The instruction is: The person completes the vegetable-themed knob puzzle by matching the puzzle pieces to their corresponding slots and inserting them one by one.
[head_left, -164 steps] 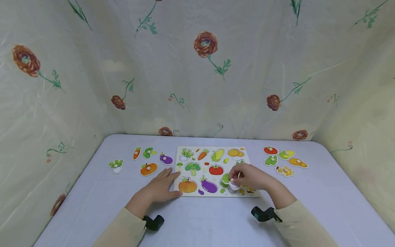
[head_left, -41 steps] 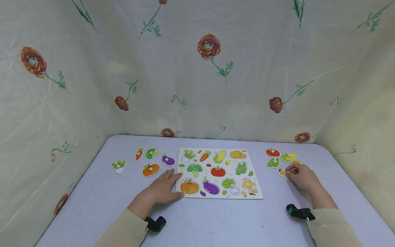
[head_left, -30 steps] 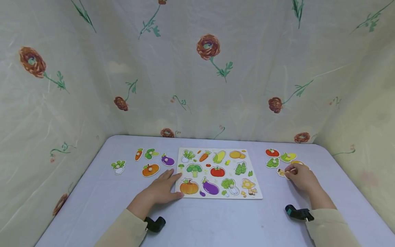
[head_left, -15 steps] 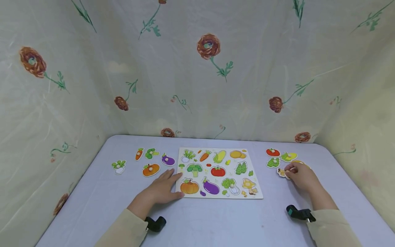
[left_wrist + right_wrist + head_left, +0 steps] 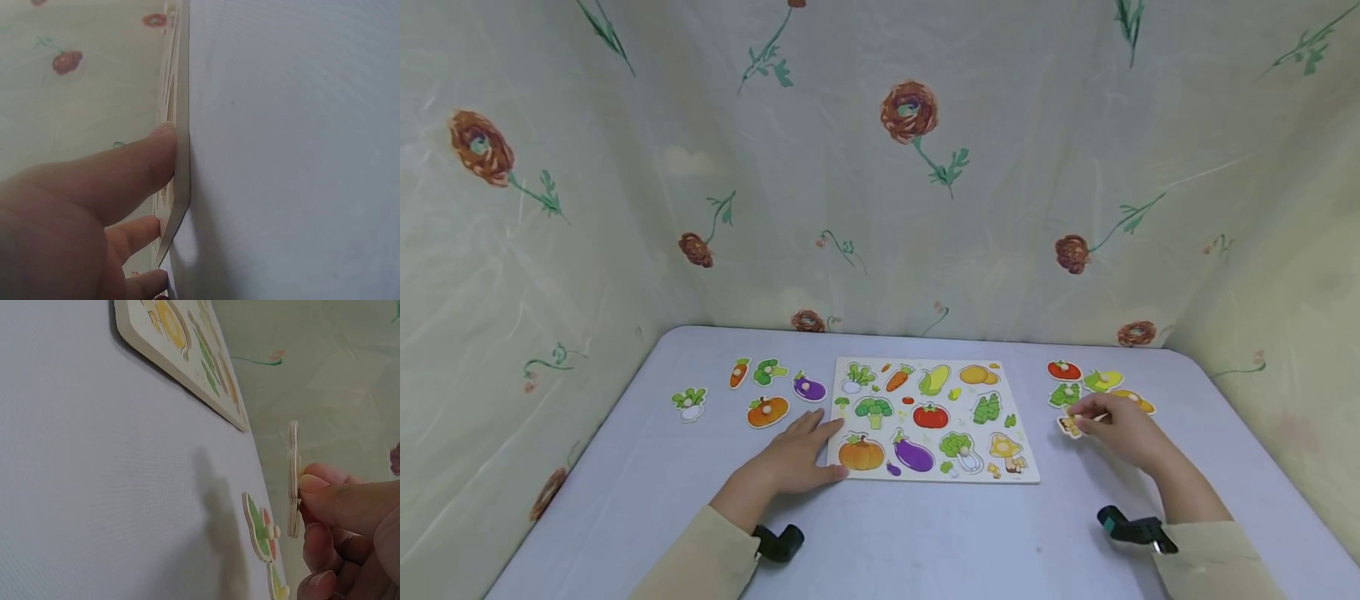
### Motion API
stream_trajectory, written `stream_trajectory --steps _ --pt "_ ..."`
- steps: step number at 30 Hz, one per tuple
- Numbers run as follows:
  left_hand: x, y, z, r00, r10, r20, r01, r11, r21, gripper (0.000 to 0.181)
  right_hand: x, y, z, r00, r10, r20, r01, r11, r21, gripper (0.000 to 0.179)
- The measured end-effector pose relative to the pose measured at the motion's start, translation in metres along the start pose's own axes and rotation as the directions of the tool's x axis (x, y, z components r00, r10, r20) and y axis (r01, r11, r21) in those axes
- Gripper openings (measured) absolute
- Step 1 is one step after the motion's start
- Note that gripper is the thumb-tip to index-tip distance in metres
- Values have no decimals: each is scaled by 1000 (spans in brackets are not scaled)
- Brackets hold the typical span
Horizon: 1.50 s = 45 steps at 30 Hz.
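Note:
My left hand (image 5: 793, 458) rests spread on the left edge of the white vegetable puzzle board (image 5: 1028, 472), its thumb on the near corner. In the left wrist view the thumb and fingers of that hand (image 5: 81, 200) touch the board's edge (image 5: 182, 125). My right hand (image 5: 1123, 429) pinches a mushroom puzzle piece (image 5: 1068, 427) between thumb and fingers, right of the board. The right wrist view shows this thin wooden piece (image 5: 293, 481) edge-on, raised above the table. A cabbage piece (image 5: 961, 454) with a knob sits in the board.
Near the right hand lie a tomato piece (image 5: 1063, 371), a green piece (image 5: 1064, 395), a corn piece (image 5: 1102, 382) and a partly covered potato piece (image 5: 1142, 404). On the left are radish (image 5: 688, 404), carrot (image 5: 739, 372), broccoli (image 5: 769, 372), eggplant (image 5: 808, 387) and pumpkin (image 5: 767, 412) pieces.
Earlier the right hand was at the cabbage piece on the board, then at the mushroom piece. Now that piece is lifted and shifted left, uncovering the potato piece. The left hand stays put.

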<state>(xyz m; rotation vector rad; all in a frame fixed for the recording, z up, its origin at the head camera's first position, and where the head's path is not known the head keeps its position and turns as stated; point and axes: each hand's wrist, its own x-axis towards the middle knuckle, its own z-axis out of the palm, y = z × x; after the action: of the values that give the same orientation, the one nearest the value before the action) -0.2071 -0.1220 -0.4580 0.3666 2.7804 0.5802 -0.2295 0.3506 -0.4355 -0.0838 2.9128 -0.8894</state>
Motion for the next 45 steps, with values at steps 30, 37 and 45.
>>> stream_trajectory --steps 30,37,45 --pt "0 1 0 1000 -6 5 6 1000 -3 77 2 -59 27 912 -270 310 271 962 39 12" --pt "-1 2 -1 1000 -11 10 11 1000 5 77 8 -59 39 910 -240 337 246 969 24 9" --pt "-1 3 -1 1000 -3 6 3 1000 0 77 11 -60 46 918 -216 333 222 975 19 10"
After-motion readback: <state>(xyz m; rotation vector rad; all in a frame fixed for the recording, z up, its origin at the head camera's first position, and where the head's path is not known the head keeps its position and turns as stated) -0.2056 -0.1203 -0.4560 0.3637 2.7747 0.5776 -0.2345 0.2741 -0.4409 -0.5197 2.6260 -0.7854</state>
